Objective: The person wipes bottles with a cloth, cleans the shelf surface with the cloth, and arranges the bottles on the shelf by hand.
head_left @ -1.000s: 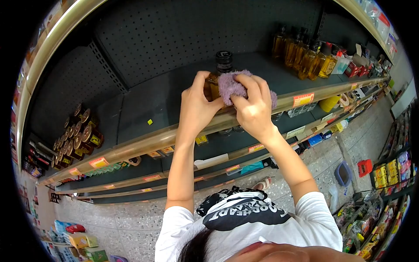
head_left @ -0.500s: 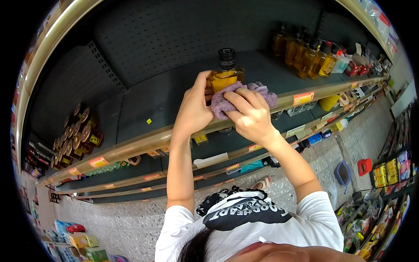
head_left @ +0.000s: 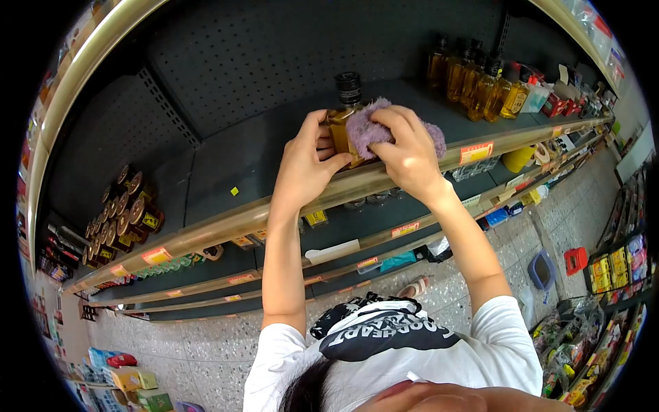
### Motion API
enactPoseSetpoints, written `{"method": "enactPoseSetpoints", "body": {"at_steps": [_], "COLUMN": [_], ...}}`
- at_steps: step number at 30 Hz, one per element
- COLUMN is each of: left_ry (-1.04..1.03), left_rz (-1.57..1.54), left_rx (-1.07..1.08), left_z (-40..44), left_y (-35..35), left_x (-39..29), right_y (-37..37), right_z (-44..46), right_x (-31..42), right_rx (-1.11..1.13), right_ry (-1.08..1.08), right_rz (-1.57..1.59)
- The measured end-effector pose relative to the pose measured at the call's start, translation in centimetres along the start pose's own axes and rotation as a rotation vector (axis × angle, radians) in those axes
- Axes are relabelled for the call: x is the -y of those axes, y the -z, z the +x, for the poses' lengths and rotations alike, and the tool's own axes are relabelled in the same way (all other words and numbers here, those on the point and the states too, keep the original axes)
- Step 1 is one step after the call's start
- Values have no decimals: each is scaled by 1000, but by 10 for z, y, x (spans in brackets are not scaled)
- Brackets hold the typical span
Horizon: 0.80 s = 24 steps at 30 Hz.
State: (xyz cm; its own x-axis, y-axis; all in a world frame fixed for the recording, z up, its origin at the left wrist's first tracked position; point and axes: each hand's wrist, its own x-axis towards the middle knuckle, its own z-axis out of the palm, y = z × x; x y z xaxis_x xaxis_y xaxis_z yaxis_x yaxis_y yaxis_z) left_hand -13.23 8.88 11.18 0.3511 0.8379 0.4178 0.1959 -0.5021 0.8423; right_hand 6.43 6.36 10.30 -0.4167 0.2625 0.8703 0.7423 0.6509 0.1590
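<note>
A glass bottle of amber liquid [head_left: 337, 130] with a black cap stands slightly tilted at the front of the dark shelf [head_left: 233, 161]. My left hand [head_left: 305, 161] is wrapped round its left side, fingers behind and thumb across the lower front. Bunched in my right hand [head_left: 408, 151] is a fluffy purple cloth [head_left: 367, 130], pressed against the bottle's right side. The cloth covers part of the bottle and its label.
Several similar amber bottles [head_left: 473, 86] stand at the shelf's right. Dark-lidded jars [head_left: 130, 216] are stacked at the left. A small yellow tag [head_left: 235, 191] lies on the shelf. Price labels [head_left: 476, 153] line the front rail. A blue-grey basket [head_left: 541, 269] sits on the floor.
My right hand and the cloth have moved from the bottle's lower front up to its right side. The bottle has turned and shifted slightly left; my left thumb now shows across its front.
</note>
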Motion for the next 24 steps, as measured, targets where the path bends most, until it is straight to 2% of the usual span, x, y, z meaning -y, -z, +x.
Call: {"method": "enactPoseSetpoints", "body": {"at_steps": [9, 18, 21, 24], "left_ry": [26, -1, 73, 55], "left_rz": [-84, -56, -102, -36], "left_rx": [31, 45, 40, -4], "left_z": [3, 3, 3, 2], "left_y": [2, 5, 3, 0], "left_x": [5, 8, 9, 2], "right_y": [12, 17, 17, 16], "right_z": [2, 4, 4, 1], "right_x": [1, -10, -14, -21], "right_rx": [262, 404, 386, 463], "right_ry": [103, 117, 83, 49], "right_rz": [69, 136, 205, 142]}}
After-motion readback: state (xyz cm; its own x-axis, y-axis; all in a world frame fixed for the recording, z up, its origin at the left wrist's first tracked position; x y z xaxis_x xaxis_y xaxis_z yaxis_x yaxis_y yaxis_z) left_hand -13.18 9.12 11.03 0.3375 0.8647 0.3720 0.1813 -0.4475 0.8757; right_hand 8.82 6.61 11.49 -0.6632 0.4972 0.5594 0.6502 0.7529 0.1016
